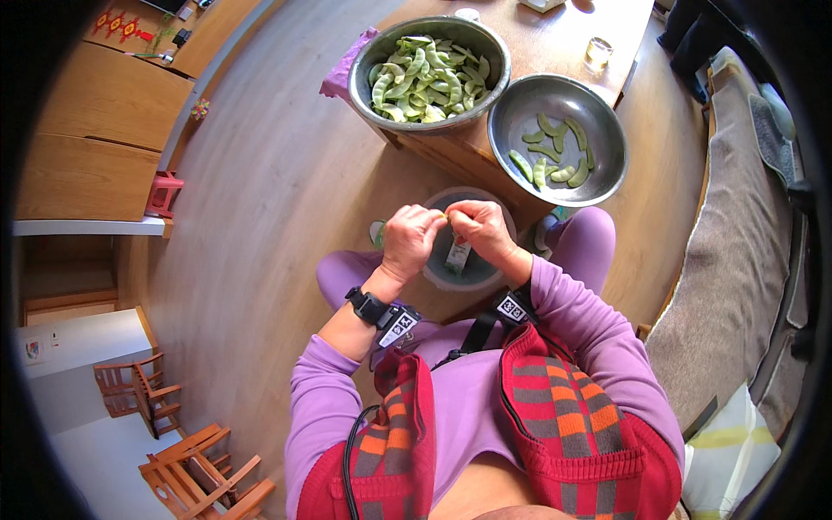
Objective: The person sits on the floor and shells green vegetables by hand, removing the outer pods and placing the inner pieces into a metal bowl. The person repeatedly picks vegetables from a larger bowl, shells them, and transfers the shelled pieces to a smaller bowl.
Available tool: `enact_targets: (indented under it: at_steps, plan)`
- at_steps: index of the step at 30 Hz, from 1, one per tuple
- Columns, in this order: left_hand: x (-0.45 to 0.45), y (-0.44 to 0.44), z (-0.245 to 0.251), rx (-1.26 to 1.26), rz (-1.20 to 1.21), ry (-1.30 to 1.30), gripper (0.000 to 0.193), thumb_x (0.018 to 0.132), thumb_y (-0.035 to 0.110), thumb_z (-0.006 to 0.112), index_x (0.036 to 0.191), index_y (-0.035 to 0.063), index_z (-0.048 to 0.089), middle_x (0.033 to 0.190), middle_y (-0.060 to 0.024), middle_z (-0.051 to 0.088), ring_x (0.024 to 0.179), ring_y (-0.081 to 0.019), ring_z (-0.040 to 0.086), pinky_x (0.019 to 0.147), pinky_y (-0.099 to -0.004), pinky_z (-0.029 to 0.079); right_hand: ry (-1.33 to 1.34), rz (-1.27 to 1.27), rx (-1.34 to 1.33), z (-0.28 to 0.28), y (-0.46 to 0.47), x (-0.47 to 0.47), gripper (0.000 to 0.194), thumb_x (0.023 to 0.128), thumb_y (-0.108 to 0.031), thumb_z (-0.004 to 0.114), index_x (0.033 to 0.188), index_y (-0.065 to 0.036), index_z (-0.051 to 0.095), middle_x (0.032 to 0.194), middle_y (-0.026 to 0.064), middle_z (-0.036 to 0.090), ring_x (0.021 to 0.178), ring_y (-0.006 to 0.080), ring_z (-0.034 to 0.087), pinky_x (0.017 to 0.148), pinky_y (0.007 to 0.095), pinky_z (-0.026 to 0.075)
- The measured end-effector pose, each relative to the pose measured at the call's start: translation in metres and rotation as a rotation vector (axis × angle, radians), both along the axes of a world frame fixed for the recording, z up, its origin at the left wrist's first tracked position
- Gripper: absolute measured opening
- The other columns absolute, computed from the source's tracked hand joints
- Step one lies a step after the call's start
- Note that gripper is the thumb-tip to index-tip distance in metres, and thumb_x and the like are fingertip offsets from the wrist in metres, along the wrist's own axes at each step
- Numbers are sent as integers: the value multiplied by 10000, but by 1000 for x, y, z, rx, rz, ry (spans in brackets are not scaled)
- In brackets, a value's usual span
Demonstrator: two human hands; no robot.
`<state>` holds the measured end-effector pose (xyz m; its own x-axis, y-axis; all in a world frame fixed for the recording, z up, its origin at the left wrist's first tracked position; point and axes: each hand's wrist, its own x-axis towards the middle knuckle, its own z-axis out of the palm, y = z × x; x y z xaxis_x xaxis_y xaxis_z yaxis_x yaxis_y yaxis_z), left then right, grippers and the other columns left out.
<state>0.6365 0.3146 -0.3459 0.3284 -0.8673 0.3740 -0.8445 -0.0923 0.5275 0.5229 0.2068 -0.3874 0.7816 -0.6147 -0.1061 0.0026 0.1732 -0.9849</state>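
My left hand [408,239] and my right hand [481,227] meet fingertip to fingertip in front of me. Pinched between them is a small yellow-green bit of a bean pod [444,216], mostly hidden by the fingers. Right below is a round plastic bin [481,278] on the floor, with a whitish printed piece [458,256] inside. A metal basin [497,55] heaped with flat green bean pods [426,78] stands beyond my hands on the wooden table. To its right, a wider metal basin [601,107] holds several pods [546,152], spread loosely over its bottom.
The wooden table [539,39] carries a glass cup [598,52] near its right edge. Purple cloth or plastic [348,65] sticks out beside the full basin. A covered sofa [721,227] runs along the right. Wooden chairs [201,471] and a red stool [164,194] stand left.
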Motion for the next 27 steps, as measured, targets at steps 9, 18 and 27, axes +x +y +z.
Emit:
enact_targets:
  at_steps: [9,18,27]
  plan:
    - [38,-4,3,-387,154,1297,177,887,142,606,1000,11,644,830,-22,650,713,-63,556,617,-188,433,111,32,-28,-52,0,-1,158,793,-119,579,798,4,677,604,22,595,535,73,529,503,245,429]
    - [32,-49,42,-393,100,1350,156,902,131,579,1034,57,616,921,-36,657,786,-104,629,663,-213,510,295,76,-490,-96,-4,3,213,701,-168,639,881,-69,691,822,124,645,803,286,628,742,401,475]
    - [49,-172,39,-165,173,346,277,766,101,694,1004,-30,637,877,-113,668,764,-148,623,684,-273,492,401,231,-564,-135,-12,-4,268,703,-141,598,948,-72,680,912,173,617,900,338,589,802,461,451]
